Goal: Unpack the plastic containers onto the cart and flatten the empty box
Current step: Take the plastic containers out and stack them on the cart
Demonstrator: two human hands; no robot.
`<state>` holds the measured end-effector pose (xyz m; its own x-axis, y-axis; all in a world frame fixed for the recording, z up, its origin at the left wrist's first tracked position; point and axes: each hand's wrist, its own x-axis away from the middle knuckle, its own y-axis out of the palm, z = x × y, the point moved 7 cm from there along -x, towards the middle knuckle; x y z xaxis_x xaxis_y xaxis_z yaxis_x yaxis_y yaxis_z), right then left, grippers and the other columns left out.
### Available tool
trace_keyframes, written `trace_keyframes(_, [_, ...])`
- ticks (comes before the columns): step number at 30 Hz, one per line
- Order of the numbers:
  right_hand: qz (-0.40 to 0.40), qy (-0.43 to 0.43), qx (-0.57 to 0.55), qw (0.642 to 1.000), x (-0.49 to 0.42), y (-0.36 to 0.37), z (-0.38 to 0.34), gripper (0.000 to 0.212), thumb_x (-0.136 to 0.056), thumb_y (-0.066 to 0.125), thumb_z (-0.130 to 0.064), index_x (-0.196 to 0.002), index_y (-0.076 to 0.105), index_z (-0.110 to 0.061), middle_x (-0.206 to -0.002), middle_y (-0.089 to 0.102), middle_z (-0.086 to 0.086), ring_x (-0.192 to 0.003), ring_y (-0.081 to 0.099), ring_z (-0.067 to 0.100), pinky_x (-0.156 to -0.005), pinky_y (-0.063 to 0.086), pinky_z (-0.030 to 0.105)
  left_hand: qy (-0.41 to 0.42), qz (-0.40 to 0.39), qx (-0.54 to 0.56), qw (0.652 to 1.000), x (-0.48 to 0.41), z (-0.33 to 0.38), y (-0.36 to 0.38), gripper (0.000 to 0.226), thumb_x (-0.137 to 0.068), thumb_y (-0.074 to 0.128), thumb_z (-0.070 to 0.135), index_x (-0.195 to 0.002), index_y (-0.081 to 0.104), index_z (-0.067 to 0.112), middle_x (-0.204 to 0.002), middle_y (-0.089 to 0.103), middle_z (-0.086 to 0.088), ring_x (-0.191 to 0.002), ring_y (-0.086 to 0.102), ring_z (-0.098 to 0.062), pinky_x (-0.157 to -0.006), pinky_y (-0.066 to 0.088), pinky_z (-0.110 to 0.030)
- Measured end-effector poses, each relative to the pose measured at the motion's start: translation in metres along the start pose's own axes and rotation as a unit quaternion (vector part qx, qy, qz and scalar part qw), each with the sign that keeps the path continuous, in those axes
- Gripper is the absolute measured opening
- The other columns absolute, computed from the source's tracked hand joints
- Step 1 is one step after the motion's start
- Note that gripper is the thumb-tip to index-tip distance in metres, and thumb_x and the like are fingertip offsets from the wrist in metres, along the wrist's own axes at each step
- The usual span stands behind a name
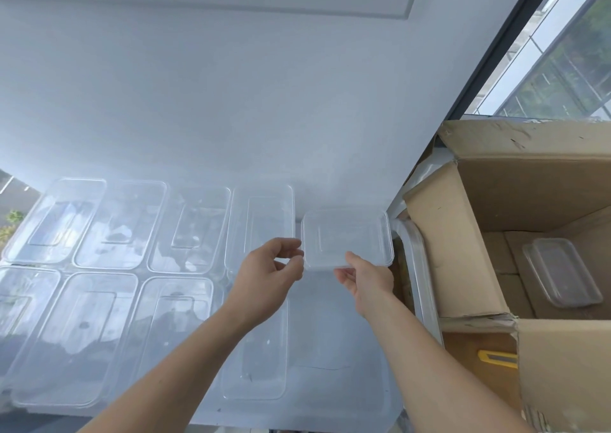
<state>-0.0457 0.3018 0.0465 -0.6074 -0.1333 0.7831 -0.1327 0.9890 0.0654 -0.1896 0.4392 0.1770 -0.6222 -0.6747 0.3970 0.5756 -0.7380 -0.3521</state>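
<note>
A small square clear plastic container (347, 235) sits at the far right corner of the white cart top (330, 350). My right hand (365, 275) grips its near edge, thumb on the lid. My left hand (271, 274) hovers just left of the container with loosely curled fingers and holds nothing. Several long clear containers (119, 224) lie in two rows across the cart. The open cardboard box (463, 250) stands at the right, and one long clear container (562, 272) rests on its bottom.
A white wall rises behind the cart. A window with a dark frame (496, 52) is at the upper right. A yellow object (497, 358) shows low between cart and box. The cart's right rail (420, 267) runs beside the box flap.
</note>
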Motion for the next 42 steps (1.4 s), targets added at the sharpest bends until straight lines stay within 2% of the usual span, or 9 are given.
trace_keyframes(9, [-0.029, 0.014, 0.046, 0.998, 0.005, 0.002, -0.005, 0.016, -0.089, 0.073, -0.009, -0.088, 0.064, 0.004, -0.079, 0.067, 0.017, -0.062, 0.066, 0.024, -0.051, 0.057, 0.025, 0.004, -0.014, -0.005, 1.000, -0.001, 0.003, 0.008, 0.030, -0.094, 0.060, 0.016, -0.124, 0.062, 0.023, -0.105, 0.070, 0.013, -0.087, 0.071, -0.016, -0.078, 0.056, -0.037])
trace_keyframes(17, [-0.033, 0.026, 0.040, 0.998, 0.011, 0.003, -0.004, 0.019, -0.091, 0.072, -0.012, -0.089, 0.062, 0.003, -0.084, 0.069, 0.020, -0.065, 0.067, 0.025, -0.053, 0.059, 0.026, 0.005, -0.009, -0.012, 1.000, 0.001, 0.005, 0.012, 0.030, -0.095, 0.060, 0.017, -0.124, 0.062, 0.023, -0.106, 0.070, 0.013, -0.089, 0.070, -0.022, -0.076, 0.057, -0.040])
trace_keyframes(23, [-0.066, 0.042, 0.061, 0.995, 0.020, -0.005, -0.006, 0.022, -0.093, 0.071, -0.018, -0.099, 0.061, 0.000, -0.092, 0.069, 0.021, -0.071, 0.068, 0.028, -0.063, 0.060, 0.031, 0.009, 0.000, -0.024, 1.000, 0.008, 0.010, 0.016, 0.032, -0.095, 0.060, 0.019, -0.127, 0.061, 0.020, -0.109, 0.067, 0.013, -0.088, 0.070, -0.019, -0.066, 0.053, -0.024])
trace_keyframes(26, [-0.091, 0.033, 0.132, 0.987, 0.029, -0.015, -0.011, 0.018, -0.094, 0.068, -0.020, -0.097, 0.059, -0.004, -0.091, 0.066, 0.019, -0.069, 0.065, 0.027, -0.059, 0.056, 0.031, 0.019, 0.011, -0.033, 0.999, 0.015, 0.017, 0.017, 0.033, -0.095, 0.060, 0.019, -0.128, 0.060, 0.018, -0.110, 0.066, 0.012, -0.086, 0.069, -0.020, -0.062, 0.051, -0.020])
trace_keyframes(30, [-0.104, -0.033, 0.276, 0.955, 0.043, -0.032, -0.026, 0.015, -0.094, 0.065, -0.022, -0.087, 0.060, -0.009, -0.085, 0.062, 0.009, -0.070, 0.059, 0.022, -0.058, 0.047, 0.031, 0.042, 0.025, -0.055, 0.997, 0.027, 0.022, 0.021, 0.034, -0.095, 0.059, 0.019, -0.129, 0.058, 0.018, -0.110, 0.066, 0.008, -0.059, 0.058, 0.002, -0.048, 0.040, -0.011])
trace_keyframes(34, [-0.123, -0.117, 0.390, 0.905, 0.073, -0.044, -0.048, 0.027, -0.089, 0.064, -0.024, -0.087, 0.057, 0.002, -0.083, 0.049, 0.010, -0.073, 0.046, 0.023, -0.066, 0.036, 0.034, 0.071, 0.020, -0.113, 0.991, 0.040, 0.030, 0.027, 0.040, -0.095, 0.058, 0.023, -0.135, 0.056, 0.018, -0.119, 0.062, 0.011, -0.077, 0.062, 0.000, -0.067, 0.047, -0.017])
trace_keyframes(36, [-0.116, -0.178, 0.449, 0.868, 0.091, -0.052, -0.062, 0.045, -0.090, 0.064, -0.031, -0.105, 0.059, 0.012, -0.086, 0.058, 0.013, -0.077, 0.054, 0.028, -0.074, 0.046, 0.036, 0.087, 0.003, -0.148, 0.985, 0.044, 0.037, 0.034, 0.042, -0.096, 0.058, 0.026, -0.137, 0.054, 0.020, -0.124, 0.059, 0.011, -0.091, 0.063, -0.005, -0.079, 0.048, -0.022])
trace_keyframes(39, [-0.087, -0.247, 0.498, 0.826, 0.119, -0.075, -0.082, 0.045, -0.095, 0.061, -0.040, -0.128, 0.057, -0.010, -0.118, 0.064, 0.000, -0.104, 0.059, 0.016, -0.097, 0.049, 0.037, 0.128, -0.032, -0.202, 0.971, 0.051, 0.049, 0.050, 0.045, -0.096, 0.057, 0.030, -0.140, 0.051, 0.022, -0.134, 0.056, 0.008, -0.110, 0.058, -0.010, -0.093, 0.047, -0.028])
trace_keyframes(42, [-0.052, -0.281, 0.514, 0.808, 0.146, -0.107, -0.093, 0.052, -0.097, 0.058, -0.045, -0.140, 0.050, -0.018, -0.142, 0.053, -0.004, -0.128, 0.051, 0.014, -0.100, 0.040, 0.029, 0.176, -0.071, -0.249, 0.950, 0.061, 0.059, 0.073, 0.047, -0.097, 0.055, 0.032, -0.143, 0.049, 0.021, -0.142, 0.052, 0.005, -0.120, 0.055, -0.012, -0.100, 0.045, -0.030])
